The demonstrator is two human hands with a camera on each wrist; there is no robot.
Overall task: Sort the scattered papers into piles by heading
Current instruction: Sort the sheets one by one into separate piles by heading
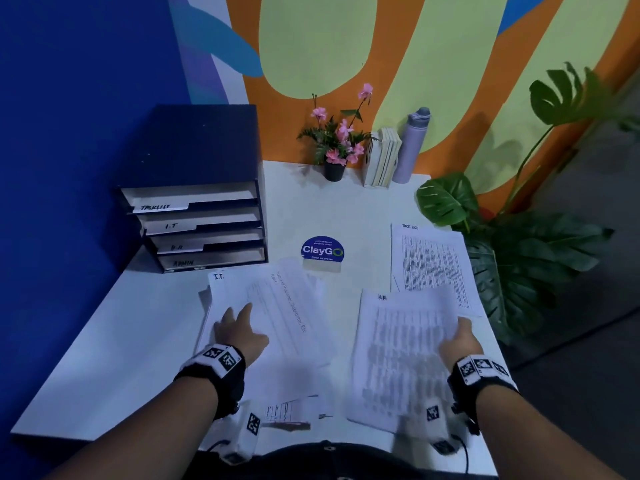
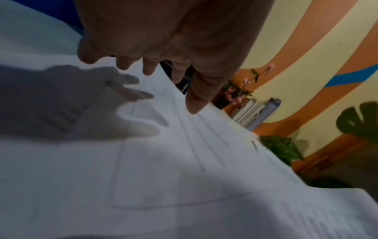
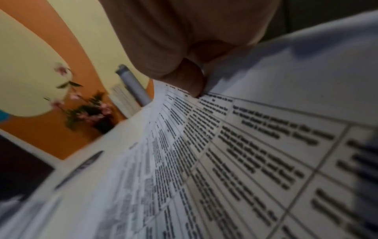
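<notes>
On the white table [image 1: 104,358] lie three paper piles. The pile headed I.T. [image 1: 228,292] has a skewed form sheet [image 1: 294,313] on top. My left hand [image 1: 239,327] hovers just over that pile [image 2: 184,161] with fingers [image 2: 196,100] spread, holding nothing and casting a shadow. My right hand [image 1: 460,337] pinches the right edge of a printed table sheet [image 1: 408,341] above the pile headed H.R. [image 1: 381,306]. In the right wrist view the thumb [image 3: 190,77] presses on that sheet [image 3: 245,153]. A pile headed TASK LIST [image 1: 429,258] lies behind.
A dark blue tray organiser [image 1: 204,223] with shelves labelled TASKLIST, I.T, H.R, ADMIN stands at the back left. A round ClayGo sign [image 1: 322,252], a flower pot [image 1: 334,168], books [image 1: 381,157] and a bottle [image 1: 412,143] stand behind. Plant leaves [image 1: 519,254] overhang the right edge. More sheets [image 1: 287,410] lie near me.
</notes>
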